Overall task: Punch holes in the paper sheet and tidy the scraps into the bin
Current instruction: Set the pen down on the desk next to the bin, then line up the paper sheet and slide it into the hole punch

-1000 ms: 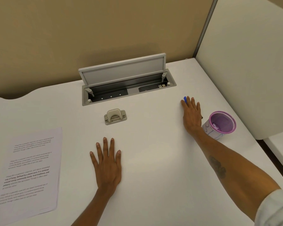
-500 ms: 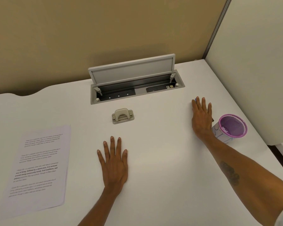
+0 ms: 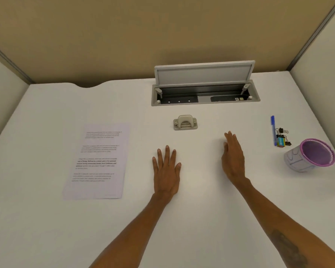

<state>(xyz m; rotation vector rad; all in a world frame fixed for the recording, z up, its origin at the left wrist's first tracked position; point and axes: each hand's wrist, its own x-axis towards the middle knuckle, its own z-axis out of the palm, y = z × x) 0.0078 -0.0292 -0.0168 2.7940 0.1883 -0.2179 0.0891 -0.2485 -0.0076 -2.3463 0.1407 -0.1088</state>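
The left hand (image 3: 166,171) is laid flat on the white desk (image 3: 201,219), palm down, fingers spread and pointing toward 12 o'clock; nothing is held in it. The right hand (image 3: 232,159) is seen at 3 o'clock of the left, well apart from it, tilted onto its outer edge with the fingers straight, close together and slightly blurred; it is empty too, and whether it touches the desk cannot be told. Both bare forearms are stretched in from the 5 and 6 o'clock edge, and a dark mark is seen on the right one.

The paper sheet (image 3: 97,161), printed with paragraphs of text, is laid flat at 9 o'clock of the left hand, near but not touched. The beige hole punch (image 3: 185,122) is set on the desk at 12 o'clock, between the hands and an open cable hatch (image 3: 205,93) whose lid is raised. At 3 o'clock of the right hand, well apart, a purple mesh bin (image 3: 313,154) with a patterned paper wrap is tipped toward the camera. Just beside it at 11 o'clock, a blue pen (image 3: 273,130), black binder clips (image 3: 281,130) and a small battery (image 3: 280,141) are grouped together. No object lies between either hand and the punch or the sheet.
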